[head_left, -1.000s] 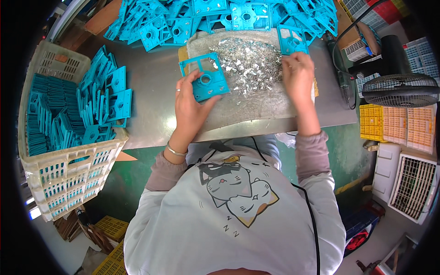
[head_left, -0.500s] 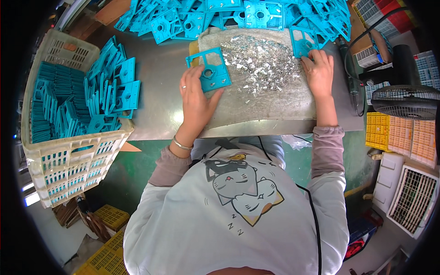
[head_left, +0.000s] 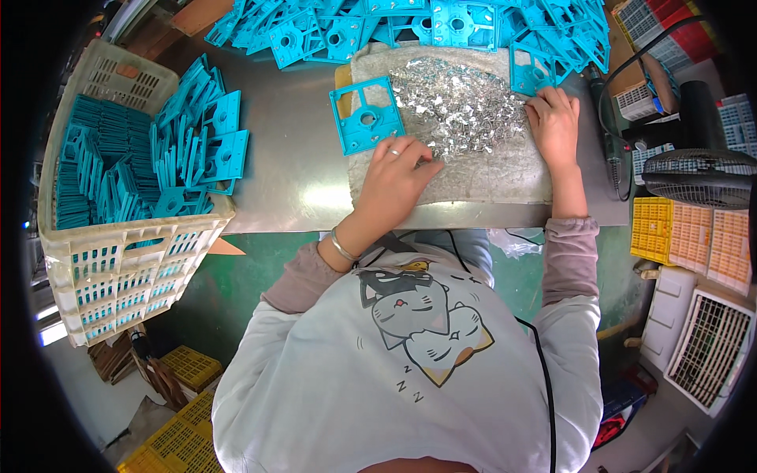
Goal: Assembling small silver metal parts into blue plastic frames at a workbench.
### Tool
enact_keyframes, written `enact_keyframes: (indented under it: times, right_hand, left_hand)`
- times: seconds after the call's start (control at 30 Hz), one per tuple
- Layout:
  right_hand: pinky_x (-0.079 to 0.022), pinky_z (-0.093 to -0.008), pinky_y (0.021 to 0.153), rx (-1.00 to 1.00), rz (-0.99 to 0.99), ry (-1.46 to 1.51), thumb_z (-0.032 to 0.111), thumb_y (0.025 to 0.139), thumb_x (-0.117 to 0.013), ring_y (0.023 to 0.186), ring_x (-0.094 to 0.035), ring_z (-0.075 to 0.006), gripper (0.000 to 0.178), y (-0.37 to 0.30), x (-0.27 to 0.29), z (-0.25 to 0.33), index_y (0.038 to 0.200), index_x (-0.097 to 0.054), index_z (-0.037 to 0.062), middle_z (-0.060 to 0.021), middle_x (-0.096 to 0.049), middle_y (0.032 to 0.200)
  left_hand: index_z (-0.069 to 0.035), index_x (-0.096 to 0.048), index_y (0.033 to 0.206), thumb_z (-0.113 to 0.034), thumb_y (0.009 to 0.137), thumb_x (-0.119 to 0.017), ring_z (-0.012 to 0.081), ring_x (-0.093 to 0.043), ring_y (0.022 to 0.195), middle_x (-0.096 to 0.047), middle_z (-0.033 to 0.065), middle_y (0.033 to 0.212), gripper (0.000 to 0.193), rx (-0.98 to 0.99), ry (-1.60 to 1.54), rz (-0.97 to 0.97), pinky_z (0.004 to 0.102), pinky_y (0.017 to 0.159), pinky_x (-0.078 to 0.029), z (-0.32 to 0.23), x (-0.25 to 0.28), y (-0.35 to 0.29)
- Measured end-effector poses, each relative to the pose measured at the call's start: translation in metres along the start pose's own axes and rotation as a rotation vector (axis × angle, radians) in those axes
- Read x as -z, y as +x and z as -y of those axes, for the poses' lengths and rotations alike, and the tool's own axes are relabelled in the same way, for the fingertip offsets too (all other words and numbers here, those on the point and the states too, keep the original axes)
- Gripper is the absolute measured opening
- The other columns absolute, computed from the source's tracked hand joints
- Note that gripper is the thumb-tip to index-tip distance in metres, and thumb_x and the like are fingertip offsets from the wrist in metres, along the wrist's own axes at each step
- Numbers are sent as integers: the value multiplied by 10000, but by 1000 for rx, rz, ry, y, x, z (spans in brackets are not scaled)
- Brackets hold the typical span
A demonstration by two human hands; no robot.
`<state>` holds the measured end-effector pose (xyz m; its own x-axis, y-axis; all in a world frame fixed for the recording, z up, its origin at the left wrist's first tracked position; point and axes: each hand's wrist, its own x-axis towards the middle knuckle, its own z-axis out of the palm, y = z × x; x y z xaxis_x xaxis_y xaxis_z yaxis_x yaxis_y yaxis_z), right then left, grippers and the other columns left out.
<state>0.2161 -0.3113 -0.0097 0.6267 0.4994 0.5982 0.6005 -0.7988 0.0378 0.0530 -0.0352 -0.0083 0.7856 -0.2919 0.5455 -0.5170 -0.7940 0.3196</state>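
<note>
A blue plastic plate with a round hole and an open window lies at the left edge of a grey cloth. Just below its near right corner is my left hand; its fingers are bent, the thumb stands apart, and no thing shows between them. A spread of small shiny metal pieces covers the cloth beyond it. My right hand is closed in a pinch at the near edge of another blue plate, right of the metal pieces. Whatever its fingertips hold is hidden.
Many blue plates are heaped along the table's far side. At the left, a white crate holds more, stacked and loose. A corded tool lies at the table's right edge, near a black fan. Yellow crates stand beyond.
My left hand has let go of the blue plate and moved right, toward the metal pieces. The plate stays on the cloth. My right hand remains by the other plate; the view has shifted slightly.
</note>
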Motion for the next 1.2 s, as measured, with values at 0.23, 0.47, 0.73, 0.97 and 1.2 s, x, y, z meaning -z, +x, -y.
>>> enact_keyframes:
  times: [0.23,0.47,0.73,0.97,1.2]
  right_hand:
    - [-528,-346,721,-290,-127,462,15,741,-816,813,-675,-249,102,-19,19,38,825,-760,33,-72,-701,884]
    - [-536,-253,722,-491,20,1251,-85,793,-756,834,-664,-119,94,-29,37,106,825,-728,-1,-58,-702,916]
    - [-575,-292,829,-582,2,1637,-124,806,-758,918,-703,-140,237,-26,47,144,1010,-679,-31,-93,-727,985]
    - [-577,-276,825,-600,91,1572,-114,809,-767,895,-717,-127,304,-22,57,147,1071,-641,-27,-99,-758,960]
    - [-579,-295,830,-489,59,1385,-114,822,-767,923,-712,-140,276,-23,58,153,1063,-653,-43,-113,-768,987]
  left_hand:
    - [-112,-748,936,-65,730,-738,227,-597,1014,-628,26,992,212,-12,47,76,409,927,-438,1,-2,1]
    - [-61,-700,924,-1,861,-700,214,-646,835,-674,62,886,87,229,-380,-60,346,782,-500,-15,5,5]
    - [0,-672,1014,-75,974,-646,110,-641,808,-719,59,916,88,841,-1388,22,257,752,-505,-14,20,7]
    - [21,-657,1070,-80,976,-650,116,-659,869,-731,96,957,138,846,-1459,107,254,780,-508,-14,29,6]
    - [23,-672,1093,-129,1012,-642,86,-651,859,-734,64,962,175,797,-1395,104,229,779,-507,-14,27,0]
